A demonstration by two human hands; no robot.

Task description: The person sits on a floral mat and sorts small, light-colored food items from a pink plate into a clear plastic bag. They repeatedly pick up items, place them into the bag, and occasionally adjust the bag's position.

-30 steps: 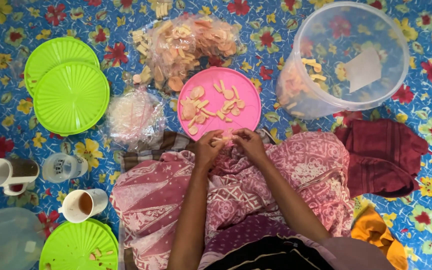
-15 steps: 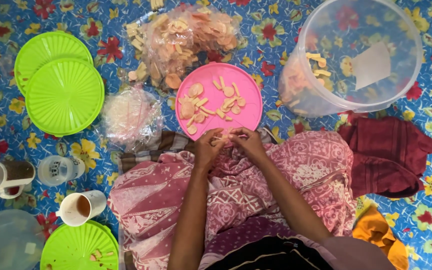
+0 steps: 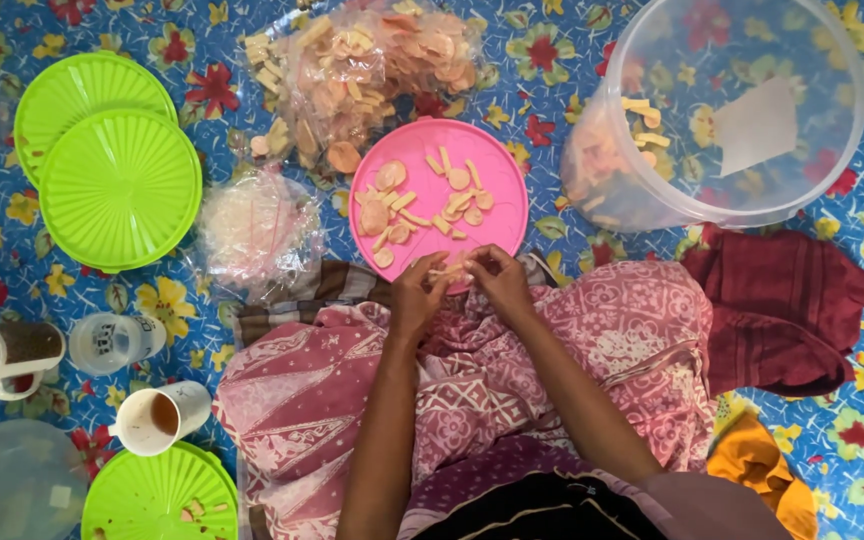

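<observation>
Left hand and right hand pinch pale cracker strip at near rim of pink plate, fingers closed on it. Plate part-filled; bag of crackers apparently still full.

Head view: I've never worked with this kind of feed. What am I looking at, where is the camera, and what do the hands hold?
The camera sits on a person's head and looks down at their lap and a flowered floor mat. No machine here: the left hand and right hand are bare and meet over a small pale cracker piece at the near edge of a pink plate of similar pieces. Beyond lie a clear bag of crackers, a clear tub, green lids and, nearer on the left, cups.
</observation>
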